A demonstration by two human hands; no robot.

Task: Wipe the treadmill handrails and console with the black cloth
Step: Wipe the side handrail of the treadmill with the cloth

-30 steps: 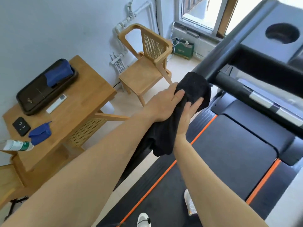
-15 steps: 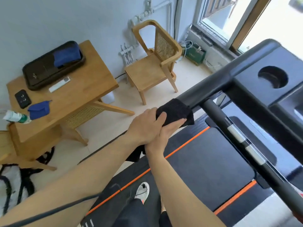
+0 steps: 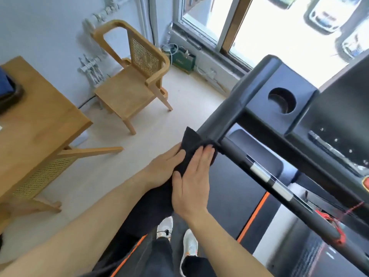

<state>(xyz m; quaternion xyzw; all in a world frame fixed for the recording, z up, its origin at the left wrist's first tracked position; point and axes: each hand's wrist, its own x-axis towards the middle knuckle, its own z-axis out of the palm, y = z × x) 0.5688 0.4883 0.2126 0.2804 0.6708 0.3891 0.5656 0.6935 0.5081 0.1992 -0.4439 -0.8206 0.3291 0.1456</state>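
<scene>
Pale floor [image 3: 185,104] holds one chair [image 3: 127,90] and one desk [image 3: 40,124]. One cloth [image 3: 192,139] wraps the handrail [image 3: 231,108], which slants up-right toward the console [image 3: 257,92]. Your left hand [image 3: 161,168] grips the cloth, and your right hand [image 3: 192,178] presses it, fingers flat.

Bright daylight from window [image 3: 279,27], blown out; motion blur near console [image 3: 329,120]; wide-angle bending at edges.

Cloth [image 3: 190,140] sits over the handrail [image 3: 227,114], between my left hand [image 3: 162,169] and right hand [image 3: 191,182]. Handrail runs on ahead of my fingers. Console [image 3: 259,96] lies ahead to their right. Chair [image 3: 129,86] stands ahead to their left, table [image 3: 40,120] further left.
</scene>
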